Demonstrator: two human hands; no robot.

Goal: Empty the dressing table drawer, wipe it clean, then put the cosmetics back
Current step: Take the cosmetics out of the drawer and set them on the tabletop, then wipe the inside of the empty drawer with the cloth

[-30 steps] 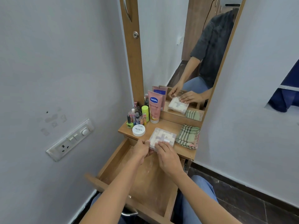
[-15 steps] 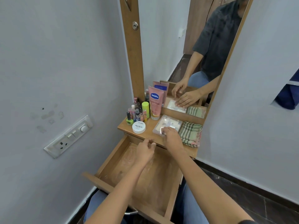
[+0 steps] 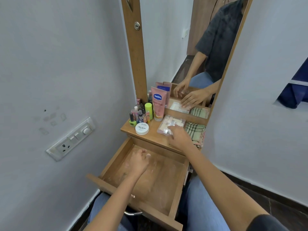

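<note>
Seemingly, the emptying is ending and the wiping is coming next. Over the rear left of the open drawer [image 3: 160, 184], the left hand [image 3: 139, 160] is hanging with fingers loosely curled, gripping nothing. The drawer's bare floor is showing pale, dusty smears.

Up on the surface [image 3: 153, 139], the cosmetics are standing in a group. Small bottles [image 3: 140, 114] are crowding the back left corner, a white nail polish tub [image 3: 142, 128] is sitting in front of them, and a pink Vaseline tube [image 3: 158, 104] is standing upright at the foot of the mirror [image 3: 166, 47].

Just right of the tube, the clear plastic box [image 3: 171, 124] is lying flat. The right hand [image 3: 180, 137] is resting straight, relaxed fingers on its near right corner, pinching nothing. To finish this step well, the person is probably best nudging the box back from the front edge, so it is not tipping into the drawer below, then lifting the fingers straight off.

The checked cloth [image 3: 195, 130] is lying folded just beside the box, close against the right hand's far side, so 1 short reach rightward is likely all the wiping is needing. The 2 hands are working well apart.
</note>
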